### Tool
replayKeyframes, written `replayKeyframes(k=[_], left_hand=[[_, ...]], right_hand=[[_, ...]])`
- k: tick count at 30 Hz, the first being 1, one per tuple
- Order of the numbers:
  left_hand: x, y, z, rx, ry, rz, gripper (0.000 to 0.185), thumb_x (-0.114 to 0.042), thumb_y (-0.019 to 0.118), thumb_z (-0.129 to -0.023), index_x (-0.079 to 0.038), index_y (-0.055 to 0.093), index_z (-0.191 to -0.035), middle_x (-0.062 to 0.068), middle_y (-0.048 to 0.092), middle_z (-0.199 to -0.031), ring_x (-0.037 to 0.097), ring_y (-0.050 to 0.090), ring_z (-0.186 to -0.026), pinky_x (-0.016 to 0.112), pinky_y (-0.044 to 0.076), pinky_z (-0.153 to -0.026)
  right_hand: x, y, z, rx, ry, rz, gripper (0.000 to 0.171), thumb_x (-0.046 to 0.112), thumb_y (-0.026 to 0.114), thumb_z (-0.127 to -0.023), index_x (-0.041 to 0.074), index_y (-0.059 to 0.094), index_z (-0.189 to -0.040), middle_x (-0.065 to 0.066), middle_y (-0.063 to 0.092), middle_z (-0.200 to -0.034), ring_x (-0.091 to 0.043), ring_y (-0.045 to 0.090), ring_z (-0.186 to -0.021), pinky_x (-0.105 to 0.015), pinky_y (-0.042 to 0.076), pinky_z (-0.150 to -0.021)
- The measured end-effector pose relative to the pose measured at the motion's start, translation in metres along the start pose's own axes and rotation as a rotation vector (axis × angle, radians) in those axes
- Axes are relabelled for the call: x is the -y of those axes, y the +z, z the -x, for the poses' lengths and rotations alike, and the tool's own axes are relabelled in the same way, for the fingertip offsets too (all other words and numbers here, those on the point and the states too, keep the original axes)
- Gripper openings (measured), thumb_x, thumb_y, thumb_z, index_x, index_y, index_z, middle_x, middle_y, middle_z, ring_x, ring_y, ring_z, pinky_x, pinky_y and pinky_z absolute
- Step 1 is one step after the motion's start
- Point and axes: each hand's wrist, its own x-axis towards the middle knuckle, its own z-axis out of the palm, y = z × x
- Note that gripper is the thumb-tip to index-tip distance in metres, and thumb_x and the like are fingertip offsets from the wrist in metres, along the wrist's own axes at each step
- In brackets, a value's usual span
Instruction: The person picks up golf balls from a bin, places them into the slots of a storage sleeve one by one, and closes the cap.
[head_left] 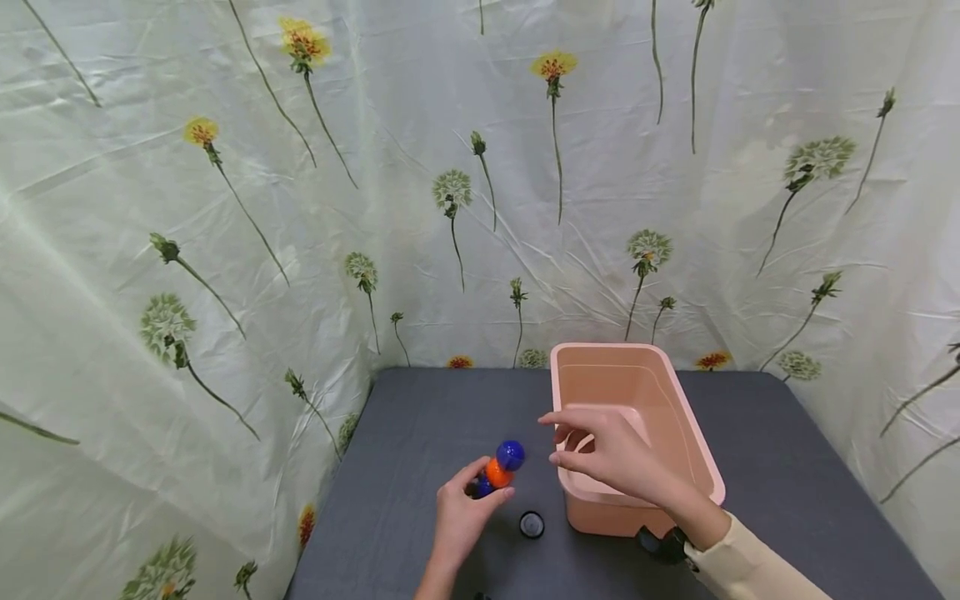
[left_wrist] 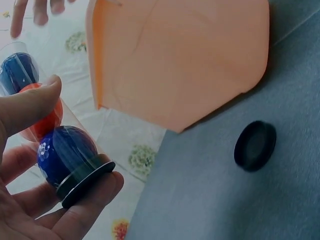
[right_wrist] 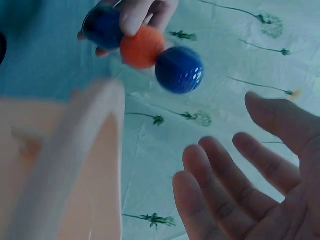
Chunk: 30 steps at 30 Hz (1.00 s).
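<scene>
My left hand (head_left: 459, 518) grips a clear tube (left_wrist: 75, 120) of balls, thumb on one side and fingers round the other. Inside it an orange ball (head_left: 498, 473) sits between two dark blue balls, and the blue ball (right_wrist: 180, 70) at the upper end lies in the tube's far mouth. A black cap (left_wrist: 89, 184) closes the lower end, by my fingers. My right hand (head_left: 611, 450) is empty, its fingers loosely bent and apart, over the left side of the pink bin (head_left: 607, 515). The tube's upper end points towards it, with a gap between.
A loose round black cap (head_left: 532, 524) lies on the dark grey table (head_left: 442, 408), just left of the bin. Behind the table hangs a pale cloth (head_left: 420, 125) printed with dandelions. A black band (head_left: 662, 546) shows at my right wrist.
</scene>
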Motion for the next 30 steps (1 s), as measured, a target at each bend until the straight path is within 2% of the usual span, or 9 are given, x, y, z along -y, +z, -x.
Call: replayKeyframes(k=[6, 10, 16, 23, 27, 30], left_hand=[[0.001, -0.012, 0.0, -0.041, -0.018, 0.028, 0.053, -0.038, 0.092, -0.071, -0.018, 0.074, -0.117, 0.003, 0.072, -0.112, 0.02, 0.066, -0.09, 0.039, 0.056, -0.079], [0.004, -0.017, 0.0, -0.06, -0.025, 0.039, 0.052, -0.036, 0.093, -0.071, -0.02, 0.074, -0.116, 0.002, 0.072, -0.111, 0.018, 0.066, -0.09, 0.037, 0.055, -0.078], [0.008, -0.021, 0.001, -0.082, -0.025, 0.048, 0.053, -0.034, 0.093, -0.071, -0.017, 0.074, -0.117, 0.004, 0.072, -0.112, 0.019, 0.066, -0.09, 0.036, 0.055, -0.078], [0.01, -0.026, 0.003, -0.116, -0.014, 0.062, 0.047, -0.035, 0.093, -0.071, -0.021, 0.075, -0.112, 0.001, 0.073, -0.105, 0.019, 0.067, -0.085, 0.033, 0.055, -0.072], [0.01, -0.03, 0.004, -0.122, -0.027, 0.061, 0.047, -0.035, 0.092, -0.071, -0.019, 0.075, -0.112, 0.003, 0.073, -0.106, 0.021, 0.067, -0.086, 0.035, 0.055, -0.072], [0.011, -0.032, 0.005, -0.122, -0.043, 0.055, 0.049, -0.034, 0.093, -0.071, -0.017, 0.075, -0.113, 0.005, 0.073, -0.107, 0.021, 0.067, -0.087, 0.036, 0.055, -0.072]], right_hand=[[0.01, 0.024, 0.018, -0.092, -0.018, -0.09, 0.043, 0.023, 0.082, -0.086, 0.03, 0.067, -0.126, 0.011, 0.066, -0.094, -0.011, 0.066, -0.083, -0.03, 0.058, -0.071], [0.018, 0.043, 0.031, -0.098, 0.005, -0.144, 0.042, 0.032, 0.081, -0.087, 0.03, 0.067, -0.127, 0.011, 0.067, -0.095, -0.011, 0.067, -0.082, -0.032, 0.058, -0.07], [0.019, 0.068, 0.048, -0.07, 0.047, -0.213, 0.043, 0.03, 0.08, -0.087, 0.032, 0.066, -0.128, 0.009, 0.068, -0.097, -0.01, 0.066, -0.081, -0.031, 0.058, -0.069], [0.001, 0.098, 0.064, -0.052, 0.058, -0.259, 0.041, 0.031, 0.078, -0.089, 0.024, 0.067, -0.128, 0.009, 0.068, -0.098, -0.009, 0.066, -0.081, -0.029, 0.058, -0.067], [-0.016, 0.119, 0.072, -0.022, 0.089, -0.292, 0.038, 0.025, 0.078, -0.09, 0.02, 0.068, -0.127, 0.009, 0.067, -0.1, -0.006, 0.065, -0.08, -0.027, 0.057, -0.066], [-0.033, 0.137, 0.076, -0.045, 0.092, -0.284, 0.039, 0.022, 0.08, -0.088, 0.019, 0.069, -0.125, 0.007, 0.066, -0.1, -0.004, 0.063, -0.077, -0.027, 0.057, -0.063]])
